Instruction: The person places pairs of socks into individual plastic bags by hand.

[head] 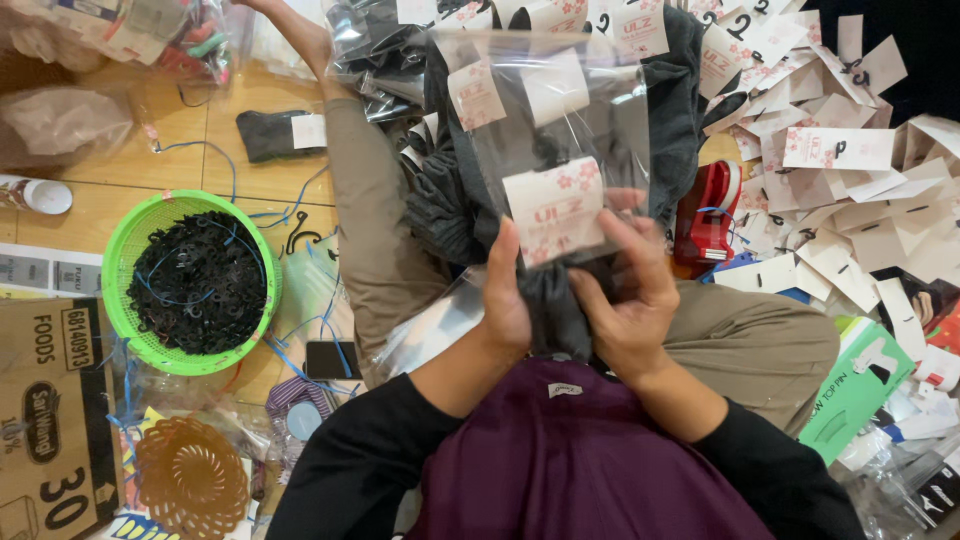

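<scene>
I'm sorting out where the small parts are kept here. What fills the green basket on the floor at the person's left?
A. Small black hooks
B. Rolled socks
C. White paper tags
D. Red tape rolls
A. The green basket holds a heap of small black hooks with thin blue strings across them; the white paper tags lie piled on the other side.

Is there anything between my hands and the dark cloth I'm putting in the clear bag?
Nothing visible. The left hand and right hand both grip the dark cloth directly, at the open end of the clear bag, which they also pinch.
</scene>
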